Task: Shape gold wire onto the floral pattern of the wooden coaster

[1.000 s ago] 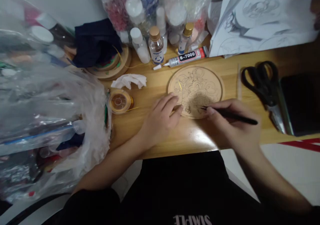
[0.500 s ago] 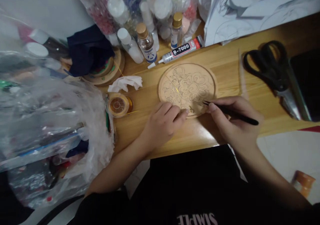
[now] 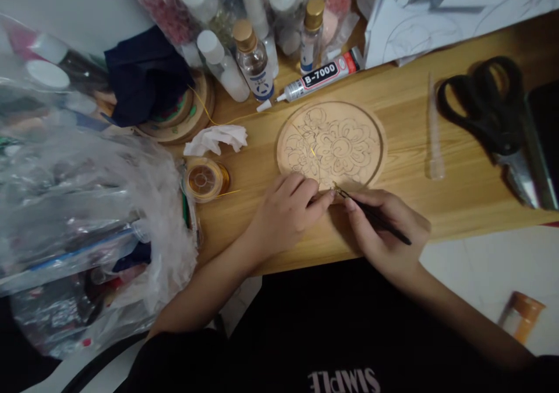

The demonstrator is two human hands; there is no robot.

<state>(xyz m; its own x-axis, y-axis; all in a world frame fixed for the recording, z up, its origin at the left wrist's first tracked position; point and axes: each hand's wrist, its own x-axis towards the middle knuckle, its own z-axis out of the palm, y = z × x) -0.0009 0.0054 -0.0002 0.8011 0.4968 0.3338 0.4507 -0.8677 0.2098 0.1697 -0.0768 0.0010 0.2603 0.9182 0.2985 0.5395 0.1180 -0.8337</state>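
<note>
A round wooden board (image 3: 375,154) with a raised rim and flower outlines drawn on it lies on the table. At its near edge is my left hand (image 3: 290,209), fingers curled and fingertips pinched by a small bent piece of gold wire (image 3: 335,187). My right hand (image 3: 388,224) grips black tweezers (image 3: 379,218) like a pen. The tweezers' tips meet the gold wire beside my left fingertips; whether they are closed on it is too small to tell. A short yellow strip (image 3: 312,151) lies on the drawing.
Left of the board are a spool of gold wire (image 3: 205,180) and crumpled tissue (image 3: 216,140). Behind it lie a B-7000 glue tube (image 3: 321,77) and small bottles (image 3: 253,61). Right are a plastic pipette (image 3: 435,142), black scissors (image 3: 484,108) and a dark flat object (image 3: 544,131). Plastic bags (image 3: 144,189) crowd the left.
My right hand has moved left and slightly down, bringing the tweezers' tips to the gold wire by my left fingertips. My left hand stays almost in place. The view has shifted slightly.
</note>
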